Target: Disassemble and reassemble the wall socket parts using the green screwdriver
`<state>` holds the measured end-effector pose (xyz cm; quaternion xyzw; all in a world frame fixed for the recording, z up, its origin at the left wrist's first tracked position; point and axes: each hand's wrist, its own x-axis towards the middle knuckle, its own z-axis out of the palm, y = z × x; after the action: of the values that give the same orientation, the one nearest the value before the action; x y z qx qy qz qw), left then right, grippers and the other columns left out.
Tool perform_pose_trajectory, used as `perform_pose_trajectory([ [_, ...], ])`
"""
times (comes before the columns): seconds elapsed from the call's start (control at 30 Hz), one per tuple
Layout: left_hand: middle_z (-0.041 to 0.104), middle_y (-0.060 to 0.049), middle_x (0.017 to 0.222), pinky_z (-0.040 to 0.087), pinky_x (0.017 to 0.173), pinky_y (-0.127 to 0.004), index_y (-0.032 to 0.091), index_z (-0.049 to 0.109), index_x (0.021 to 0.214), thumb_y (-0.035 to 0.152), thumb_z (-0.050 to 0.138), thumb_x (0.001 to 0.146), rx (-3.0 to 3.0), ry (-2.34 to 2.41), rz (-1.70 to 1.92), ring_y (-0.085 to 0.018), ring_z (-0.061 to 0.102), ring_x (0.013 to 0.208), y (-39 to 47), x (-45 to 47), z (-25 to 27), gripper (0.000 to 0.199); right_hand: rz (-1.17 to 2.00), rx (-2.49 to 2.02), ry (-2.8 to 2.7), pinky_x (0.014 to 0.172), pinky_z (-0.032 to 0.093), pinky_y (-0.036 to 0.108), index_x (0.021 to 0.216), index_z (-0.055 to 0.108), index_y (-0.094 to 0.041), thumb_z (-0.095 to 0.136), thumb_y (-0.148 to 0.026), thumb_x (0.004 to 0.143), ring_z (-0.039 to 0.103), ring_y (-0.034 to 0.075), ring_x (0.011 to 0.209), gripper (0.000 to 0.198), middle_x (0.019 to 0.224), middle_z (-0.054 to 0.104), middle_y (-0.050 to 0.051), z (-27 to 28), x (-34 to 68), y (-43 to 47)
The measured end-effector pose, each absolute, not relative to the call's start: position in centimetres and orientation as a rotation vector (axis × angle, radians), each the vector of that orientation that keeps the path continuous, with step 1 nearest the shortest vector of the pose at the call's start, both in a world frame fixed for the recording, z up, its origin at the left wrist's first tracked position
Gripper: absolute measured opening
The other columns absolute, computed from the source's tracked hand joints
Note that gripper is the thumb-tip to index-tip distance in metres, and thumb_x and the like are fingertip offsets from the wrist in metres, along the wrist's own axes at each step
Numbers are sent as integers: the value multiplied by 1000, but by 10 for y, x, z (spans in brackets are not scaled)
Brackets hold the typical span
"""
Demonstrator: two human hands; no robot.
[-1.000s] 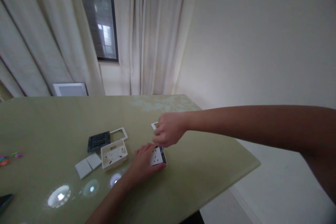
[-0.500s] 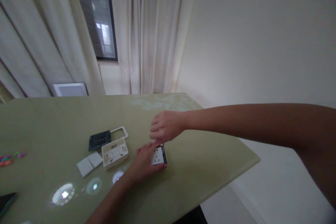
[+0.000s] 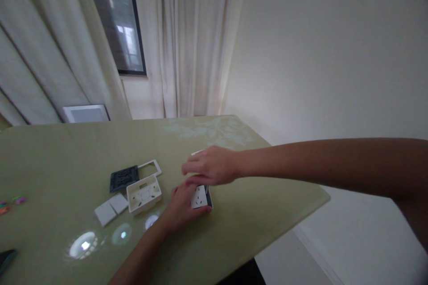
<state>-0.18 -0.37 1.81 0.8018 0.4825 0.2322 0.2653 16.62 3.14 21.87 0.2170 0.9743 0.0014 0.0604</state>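
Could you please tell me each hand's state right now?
Left hand: holding the wall socket.
Right hand: partly curled above it; grip cannot be told.

Smooth, glossy tabletop; socket of seemingly matt plastic

1. Left hand: palm down, thumb spread from fingers, clasping.
2. Left forearm: slants up to the left hand from the near side.
3. Right hand: just above the left hand, fingers bent; grip hidden.
4. Right forearm: nearly level, right of the left hand.
5. Right elbow: bent.
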Motion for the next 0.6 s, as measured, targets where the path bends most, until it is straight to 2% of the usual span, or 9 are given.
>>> perform_pose_trajectory([
  [0.07,67,-13,147,39,117,-56,24,62,146,48,81,83,2168,1294,596,-41,59,136,-4,-2,21,70,338,916,2744,72,50,31,110,75,-16,49,-54,111,77,27,93,46,104,81,16,219,173,41],
  [0.17,66,-14,148,39,117,-55,24,60,149,50,80,84,2167,1287,577,-40,59,135,-4,-2,23,72,404,952,2623,70,47,32,98,77,-15,57,-47,107,77,29,86,39,87,80,16,217,185,46],
  [0.23,66,-14,147,39,116,-55,24,61,147,49,80,84,2168,1290,577,-40,59,135,-4,-2,23,71,368,771,2673,71,45,33,100,77,-18,56,-40,108,76,28,87,32,86,80,13,217,189,44],
  [0.33,69,-13,143,41,115,-55,25,66,141,50,79,84,2172,1295,579,-41,60,133,-4,-3,22,63,278,202,2826,74,42,34,101,75,-23,49,-30,110,73,23,88,28,89,79,8,218,191,40],
  [0.4,69,-13,143,40,115,-55,25,66,140,50,79,84,2173,1298,581,-41,59,134,-4,-3,22,63,203,77,2957,78,42,35,97,73,-22,58,-34,107,70,23,89,21,90,78,7,217,190,43],
  [0.43,68,-12,145,40,116,-55,26,65,142,50,79,84,2174,1299,583,-41,58,135,-3,-3,22,65,129,233,3047,79,42,34,96,71,-22,65,-39,103,70,22,89,20,90,78,6,214,188,46],
  [0.5,67,-13,147,39,117,-55,26,62,147,51,80,83,2170,1299,585,-41,58,137,-3,-3,22,71,-174,903,3174,78,44,31,94,69,-19,74,-45,98,70,21,86,27,88,77,5,207,184,52],
  [0.57,67,-13,146,40,117,-55,25,61,148,52,81,82,2161,1296,591,-41,59,136,-3,-4,22,74,-530,1594,3077,71,46,27,97,67,-17,69,-41,102,71,17,78,24,88,77,4,199,179,53],
  [0.6,67,-13,146,40,117,-56,25,61,148,52,81,82,2156,1294,595,-41,59,135,-3,-4,21,74,-663,1791,3006,67,47,25,101,65,-17,63,-37,106,71,15,73,21,88,77,4,195,177,50],
])
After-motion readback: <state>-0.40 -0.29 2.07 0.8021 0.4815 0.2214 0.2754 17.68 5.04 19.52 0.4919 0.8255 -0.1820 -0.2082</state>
